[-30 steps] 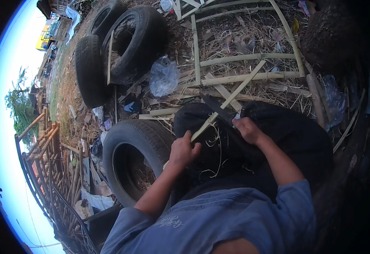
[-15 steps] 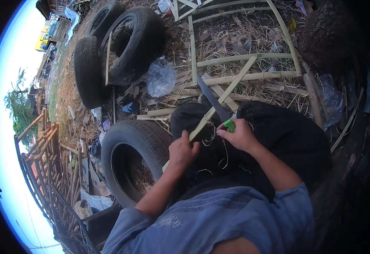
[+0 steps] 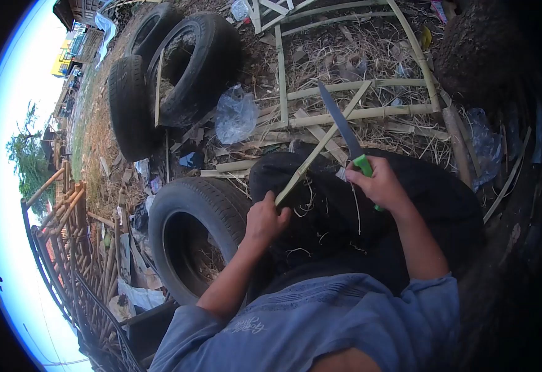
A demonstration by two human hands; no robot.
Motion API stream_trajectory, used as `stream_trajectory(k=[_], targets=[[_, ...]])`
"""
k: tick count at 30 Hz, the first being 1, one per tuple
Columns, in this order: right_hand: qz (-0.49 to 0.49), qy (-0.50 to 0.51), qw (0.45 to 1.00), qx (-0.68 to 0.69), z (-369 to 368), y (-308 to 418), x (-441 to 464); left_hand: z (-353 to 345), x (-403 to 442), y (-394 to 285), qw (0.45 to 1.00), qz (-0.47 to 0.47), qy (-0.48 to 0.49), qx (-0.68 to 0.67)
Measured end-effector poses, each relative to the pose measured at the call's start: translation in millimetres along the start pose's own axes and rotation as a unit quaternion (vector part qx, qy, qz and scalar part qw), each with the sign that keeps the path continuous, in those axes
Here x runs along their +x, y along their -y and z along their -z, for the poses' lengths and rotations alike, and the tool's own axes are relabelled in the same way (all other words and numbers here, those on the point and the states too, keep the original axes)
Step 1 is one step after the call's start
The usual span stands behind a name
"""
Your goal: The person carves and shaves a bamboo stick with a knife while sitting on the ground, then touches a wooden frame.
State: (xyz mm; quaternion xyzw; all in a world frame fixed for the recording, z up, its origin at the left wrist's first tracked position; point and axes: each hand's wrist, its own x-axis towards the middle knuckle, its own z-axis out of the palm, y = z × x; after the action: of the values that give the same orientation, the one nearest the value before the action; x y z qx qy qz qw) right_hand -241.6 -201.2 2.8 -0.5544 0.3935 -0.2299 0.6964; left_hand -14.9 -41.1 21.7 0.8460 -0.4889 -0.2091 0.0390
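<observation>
My left hand (image 3: 266,219) is closed round the lower end of a pale green bamboo strip (image 3: 309,161), which slants up to the right across my dark trousers (image 3: 420,204). In my right hand (image 3: 379,183) is the green handle of a knife (image 3: 340,121). Its long blade points up and to the left, to the right of the strip and apart from my left hand. A thin curled shaving (image 3: 357,208) hangs below my right hand. More fine shavings lie on the trousers.
A tyre (image 3: 199,192) lies beside my left forearm, with more tyres (image 3: 206,68) at the upper left. A bamboo frame (image 3: 370,113) rests on the littered ground ahead. Clear plastic (image 3: 237,115) lies left of it. Stacked bamboo poles (image 3: 75,248) stand far left.
The knife has moved right and up, off the strip, and its blade has turned more upright. My left hand has stayed nearly in place on the strip.
</observation>
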Motion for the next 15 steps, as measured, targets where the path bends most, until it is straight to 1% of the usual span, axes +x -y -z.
stream_trajectory(k=[1,3,4,5,7,8,9,10,11,12,13,15], targets=[[0.044,-0.064,0.997,-0.017,18,4,3,3,2,0,1.0,-0.003,-0.003,-0.005],[0.087,-0.242,0.964,-0.065,66,35,-8,10,5,2,0.998,0.014,0.042,-0.038],[0.134,-0.341,0.916,-0.161,91,39,-13,15,6,1,0.997,0.028,0.053,-0.056],[0.179,-0.432,0.847,-0.252,113,41,-16,18,6,3,0.996,0.026,0.049,-0.063],[0.193,-0.49,0.816,-0.237,132,39,-28,21,9,5,0.992,0.028,0.078,-0.093],[0.203,-0.478,0.824,-0.225,138,31,-31,24,14,6,0.991,0.026,0.063,-0.112],[0.184,-0.442,0.859,-0.182,151,4,-28,28,18,9,0.987,0.026,0.098,-0.124],[0.13,-0.408,0.897,-0.11,142,-3,-28,31,20,13,0.981,0.024,0.135,-0.137],[0.086,-0.368,0.925,-0.046,121,5,-26,33,23,16,0.973,0.021,0.174,-0.147],[0.099,-0.323,0.939,-0.062,112,-1,-20,37,26,18,0.971,0.014,0.182,-0.156],[0.075,-0.287,0.952,-0.07,96,7,-17,33,35,26,0.966,0.026,0.207,-0.15],[0.083,-0.252,0.956,-0.128,71,6,-8,30,42,32,0.955,0.031,0.217,-0.199]])
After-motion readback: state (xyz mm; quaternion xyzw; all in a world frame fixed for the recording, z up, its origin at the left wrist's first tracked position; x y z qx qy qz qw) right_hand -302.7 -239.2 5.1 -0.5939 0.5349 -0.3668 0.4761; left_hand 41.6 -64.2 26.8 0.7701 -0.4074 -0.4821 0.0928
